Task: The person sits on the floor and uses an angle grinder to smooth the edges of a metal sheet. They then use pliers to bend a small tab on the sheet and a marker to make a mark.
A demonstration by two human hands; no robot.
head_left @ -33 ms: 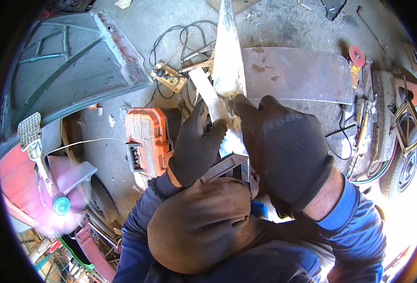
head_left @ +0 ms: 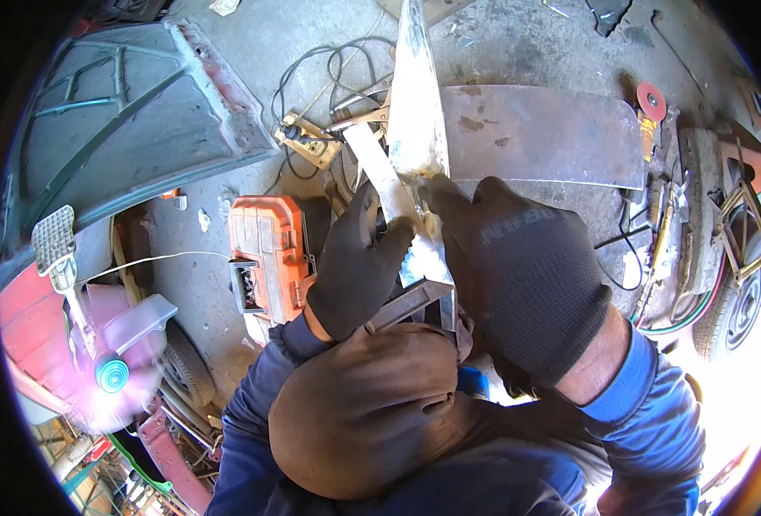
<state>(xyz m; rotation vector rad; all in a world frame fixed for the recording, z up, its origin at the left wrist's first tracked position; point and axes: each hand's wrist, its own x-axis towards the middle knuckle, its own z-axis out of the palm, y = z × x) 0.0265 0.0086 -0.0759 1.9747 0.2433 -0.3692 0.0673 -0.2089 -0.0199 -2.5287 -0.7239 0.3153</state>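
Note:
My left hand [head_left: 359, 267], in a black glove, is closed on a flat, narrow metal strip [head_left: 372, 155] that slants up and left. My right hand [head_left: 526, 275], also gloved in black, has its fingers curled down at the joint where the strip meets a long, shiny tapered metal piece [head_left: 417, 103]. Whatever lies under the right fingers is hidden. Just below the hands are a bright metal end [head_left: 423, 258] and a dark bar [head_left: 409, 305]. A rounded form under brown cloth [head_left: 363, 413] fills the space between my forearms.
An orange toolbox [head_left: 264, 249] stands left of my left hand. Cables [head_left: 337, 64] and a brass-coloured clamp [head_left: 311, 142] lie beyond it. A flat metal sheet [head_left: 544, 133] and red disc [head_left: 651, 101] lie to the right. At left are a large panel [head_left: 131, 112] and spinning fan [head_left: 112, 374].
My right hand has shifted very slightly, its fingers still at the joint. The left hand and the strip stay where they were.

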